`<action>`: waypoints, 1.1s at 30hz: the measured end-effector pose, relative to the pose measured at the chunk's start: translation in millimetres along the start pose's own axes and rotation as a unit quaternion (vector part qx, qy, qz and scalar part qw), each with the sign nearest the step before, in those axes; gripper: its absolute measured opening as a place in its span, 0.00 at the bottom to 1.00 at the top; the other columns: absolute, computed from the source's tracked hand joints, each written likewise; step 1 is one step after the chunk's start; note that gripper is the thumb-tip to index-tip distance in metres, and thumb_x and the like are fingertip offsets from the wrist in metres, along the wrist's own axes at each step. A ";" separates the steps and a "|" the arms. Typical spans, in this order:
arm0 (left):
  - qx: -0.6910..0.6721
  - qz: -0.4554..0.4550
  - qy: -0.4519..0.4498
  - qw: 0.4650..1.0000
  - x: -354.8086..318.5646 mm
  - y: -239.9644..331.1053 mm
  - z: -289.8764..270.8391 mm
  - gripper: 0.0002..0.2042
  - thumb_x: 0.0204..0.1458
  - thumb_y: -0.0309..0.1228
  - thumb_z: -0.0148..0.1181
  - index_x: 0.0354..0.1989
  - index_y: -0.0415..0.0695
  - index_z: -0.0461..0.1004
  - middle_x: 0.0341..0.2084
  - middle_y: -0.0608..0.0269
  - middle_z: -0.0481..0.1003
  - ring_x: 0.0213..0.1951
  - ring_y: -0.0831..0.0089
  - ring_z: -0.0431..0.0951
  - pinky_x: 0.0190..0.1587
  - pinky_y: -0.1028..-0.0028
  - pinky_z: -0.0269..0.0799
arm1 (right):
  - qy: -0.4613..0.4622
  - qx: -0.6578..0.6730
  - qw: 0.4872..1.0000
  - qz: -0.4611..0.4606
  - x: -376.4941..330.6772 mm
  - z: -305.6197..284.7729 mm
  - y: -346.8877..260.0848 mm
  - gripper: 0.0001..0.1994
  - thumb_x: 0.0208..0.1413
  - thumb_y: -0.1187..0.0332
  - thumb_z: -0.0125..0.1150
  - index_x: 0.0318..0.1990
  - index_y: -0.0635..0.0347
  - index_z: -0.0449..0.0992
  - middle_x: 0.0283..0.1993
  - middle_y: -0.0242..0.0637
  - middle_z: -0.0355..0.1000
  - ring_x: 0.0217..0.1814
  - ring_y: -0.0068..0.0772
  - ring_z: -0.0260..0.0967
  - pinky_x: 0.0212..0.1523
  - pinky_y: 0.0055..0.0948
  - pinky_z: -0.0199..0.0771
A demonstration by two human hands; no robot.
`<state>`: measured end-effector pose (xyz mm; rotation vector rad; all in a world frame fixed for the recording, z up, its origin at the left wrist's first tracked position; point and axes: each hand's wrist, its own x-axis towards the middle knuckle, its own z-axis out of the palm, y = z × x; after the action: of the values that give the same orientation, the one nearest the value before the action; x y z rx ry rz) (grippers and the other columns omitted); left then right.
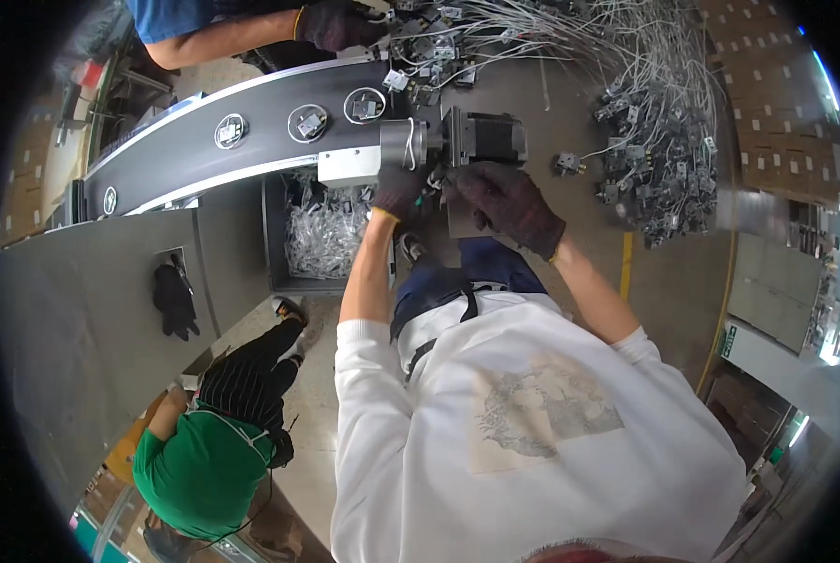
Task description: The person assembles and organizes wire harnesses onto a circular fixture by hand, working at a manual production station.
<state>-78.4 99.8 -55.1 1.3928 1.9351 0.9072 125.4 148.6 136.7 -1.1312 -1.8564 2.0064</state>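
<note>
My left hand (399, 192), in a dark glove, is at the near side of a grey cylinder (403, 143) with a white cable around it. Its fingers are curled and partly hidden. My right hand (515, 205), also gloved, is closed, its fingertips close to the left hand and just below a black motor-like block (487, 138). Between the hands shows a small metallic piece (436, 176); what exactly either hand grips is too small to make out. A white box-shaped housing (349, 166) adjoins the cylinder on the left.
A curved dark conveyor belt (260, 131) carries several coiled-cable parts (307, 122). Piles of metal connectors with white cables (640, 159) lie at the right and far side. A bin of clear plastic pieces (326, 235) stands below. Co-workers are at the far left (242, 39) and lower left (204, 469).
</note>
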 end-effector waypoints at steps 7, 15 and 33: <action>-0.344 -0.027 0.087 0.935 -51.2 56.4 -70.5 0.16 0.56 0.28 0.67 0.51 0.37 0.76 0.34 0.62 0.80 0.32 0.75 0.80 0.36 0.71 0.75 | 0.031 -0.046 0.996 -0.065 1.3 10.1 -7.6 0.18 0.67 0.60 0.62 0.58 0.60 0.76 0.47 0.33 0.80 0.32 0.16 0.71 0.34 0.22 0.75; -0.368 0.011 0.232 0.900 -134.8 90.8 -73.1 0.21 0.59 0.31 0.61 0.59 0.34 0.71 0.49 0.52 0.77 0.46 0.65 0.81 0.49 0.68 0.78 | -0.014 -0.226 0.880 -0.417 22.1 78.9 -54.0 0.41 0.47 0.58 0.80 0.69 0.53 0.67 0.71 0.50 0.64 0.75 0.49 0.60 0.70 0.48 0.64; -0.228 0.112 0.102 0.962 -131.7 169.4 -157.9 0.25 0.50 0.38 0.74 0.57 0.45 0.78 0.48 0.53 0.79 0.50 0.56 0.79 0.50 0.60 0.77 | -0.074 0.220 0.973 0.003 7.6 58.9 -22.0 0.28 0.75 0.46 0.35 0.63 0.59 0.71 0.57 0.40 0.74 0.56 0.32 0.73 0.56 0.36 0.75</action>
<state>-68.8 -18.3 183.5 1.2898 1.5818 1.5448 75.4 112.0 149.6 -0.8798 -1.3542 2.3985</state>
